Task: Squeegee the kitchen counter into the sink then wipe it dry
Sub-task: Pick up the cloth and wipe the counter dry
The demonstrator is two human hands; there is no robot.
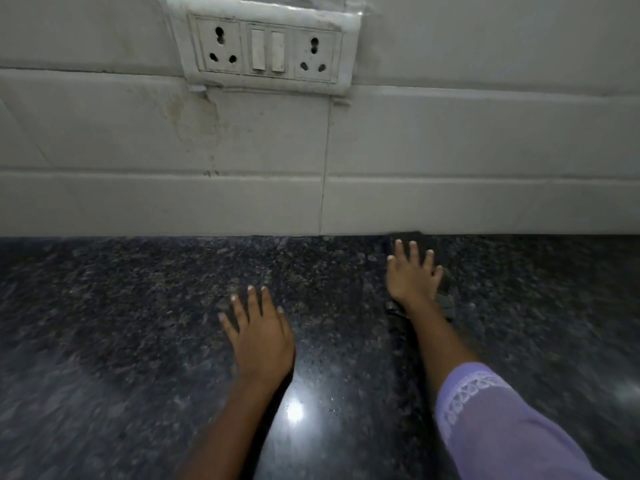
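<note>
The dark speckled granite counter (121,323) fills the lower half of the view and runs back to the wall. My right hand (414,275) lies flat, fingers spread, pressing a dark cloth (445,303) onto the counter close to the wall; the cloth shows beyond my fingertips and beside my wrist, most of it hidden under the palm. My left hand (258,336) rests flat on the counter in the middle, fingers apart, holding nothing. No squeegee and no sink are in view.
A white tiled wall (450,150) rises straight behind the counter. A white switchboard (265,46) with two sockets and two switches is mounted on it above. A bright light reflection (294,412) shines on the counter between my arms.
</note>
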